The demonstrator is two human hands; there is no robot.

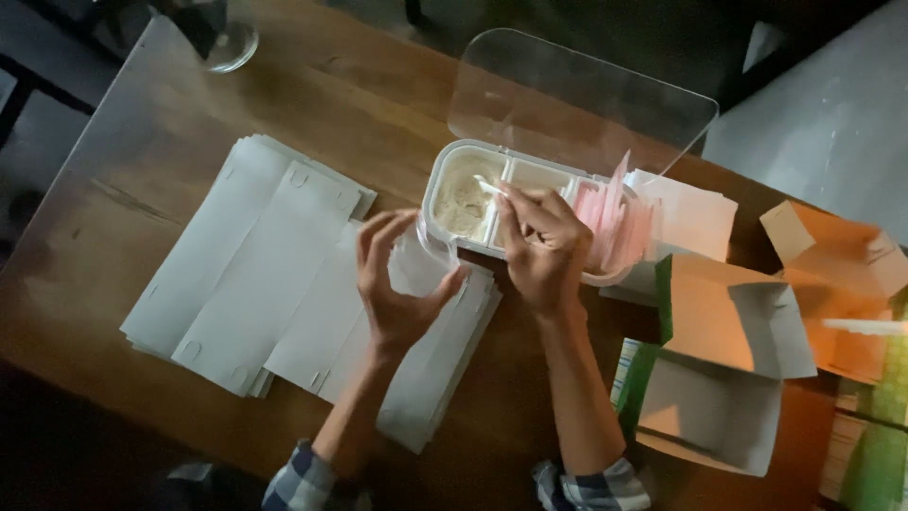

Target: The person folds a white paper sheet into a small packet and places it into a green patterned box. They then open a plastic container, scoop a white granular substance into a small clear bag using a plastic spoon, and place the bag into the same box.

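Observation:
My left hand (397, 279) holds a small clear plastic bag (421, 265) open, just in front of a white compartment box (437, 180). My right hand (541, 248) grips a small white spoon (490, 186) whose tip dips into the box's left compartment, which holds a pale beige powder (463, 201). The box's clear lid (577, 99) stands tilted open behind it. Thin pink sachets (619, 220) stand upright in the box's right end. Both hands are over the wooden table (142, 189).
Stacks of flat white paper sleeves (246, 270) lie spread at the left and under my hands. Open cardboard cartons (728, 364) with green sides sit at the right. A glass base (222, 43) stands at the far left corner. White sheets (695, 213) lie behind the box.

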